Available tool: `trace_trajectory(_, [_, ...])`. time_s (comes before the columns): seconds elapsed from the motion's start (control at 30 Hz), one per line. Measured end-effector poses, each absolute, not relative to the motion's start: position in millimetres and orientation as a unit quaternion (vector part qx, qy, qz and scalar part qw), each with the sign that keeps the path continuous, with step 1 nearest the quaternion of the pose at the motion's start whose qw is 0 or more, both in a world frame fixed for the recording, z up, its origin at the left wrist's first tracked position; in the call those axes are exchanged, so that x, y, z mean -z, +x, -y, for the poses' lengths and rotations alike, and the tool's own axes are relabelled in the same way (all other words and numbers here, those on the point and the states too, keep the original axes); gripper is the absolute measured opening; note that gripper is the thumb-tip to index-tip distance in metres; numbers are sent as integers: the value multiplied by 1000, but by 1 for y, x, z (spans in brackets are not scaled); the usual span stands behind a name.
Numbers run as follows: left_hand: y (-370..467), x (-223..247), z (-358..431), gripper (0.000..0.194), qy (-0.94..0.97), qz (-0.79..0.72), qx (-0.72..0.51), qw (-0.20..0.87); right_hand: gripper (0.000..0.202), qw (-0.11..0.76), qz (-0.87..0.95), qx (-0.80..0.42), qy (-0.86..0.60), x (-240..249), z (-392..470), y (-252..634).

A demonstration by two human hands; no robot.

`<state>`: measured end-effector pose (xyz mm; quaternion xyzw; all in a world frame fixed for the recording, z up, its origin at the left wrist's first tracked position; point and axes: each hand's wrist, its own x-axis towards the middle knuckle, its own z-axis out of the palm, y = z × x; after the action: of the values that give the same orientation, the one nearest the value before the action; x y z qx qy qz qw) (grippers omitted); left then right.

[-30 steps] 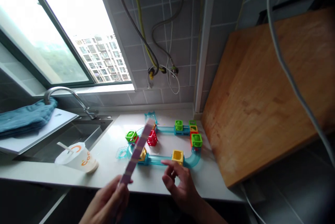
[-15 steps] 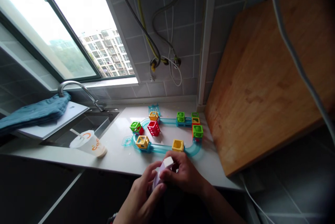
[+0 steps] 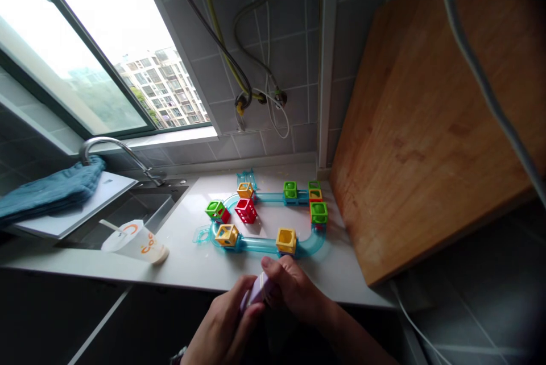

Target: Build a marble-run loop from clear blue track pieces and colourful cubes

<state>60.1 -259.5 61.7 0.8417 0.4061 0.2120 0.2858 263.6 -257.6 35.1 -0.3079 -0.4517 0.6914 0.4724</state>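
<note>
Just in front of the counter edge, my left hand (image 3: 222,322) pinches a small lilac box-shaped object (image 3: 257,289) with whitish lines near its far end. My right hand (image 3: 296,290) is closed against that end, its thumb raised over it and its other fingers partly hidden behind. What kind of thing it is cannot be made out. Beyond my hands lies a loop of translucent blue toy track (image 3: 259,244). Along it sit a yellow cube frame (image 3: 285,240), another yellow cube frame (image 3: 227,235) and several green and orange ones. A red cube frame (image 3: 245,211) stands inside the loop.
A plastic drink cup (image 3: 135,241) with a straw leans at the sink (image 3: 160,211) edge. A blue cloth (image 3: 55,186) lies on a white board (image 3: 100,200) over the sink. A large wooden board (image 3: 426,137) stands on the right, with a grey cable (image 3: 482,69) before it.
The lilac object has tipped lower, and its white end no longer faces up. My right thumb has moved from its side to above its far end. The view has shifted slightly.
</note>
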Motion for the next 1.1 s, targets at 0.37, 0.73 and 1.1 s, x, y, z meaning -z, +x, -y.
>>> trace_trajectory(0.37, [73,-94,249,19,837,-402,-164,333,53,512,621,-383,-454,-52,263,277])
trace_trajectory(0.73, [76,-75,242,18,838,-395,-143,347,53,478,600,-399,-502,-41,257,271])
trace_trajectory(1.1, [55,-80,241,23,887,-389,-117,217,58,287,350,-842,-293,-23,249,257])
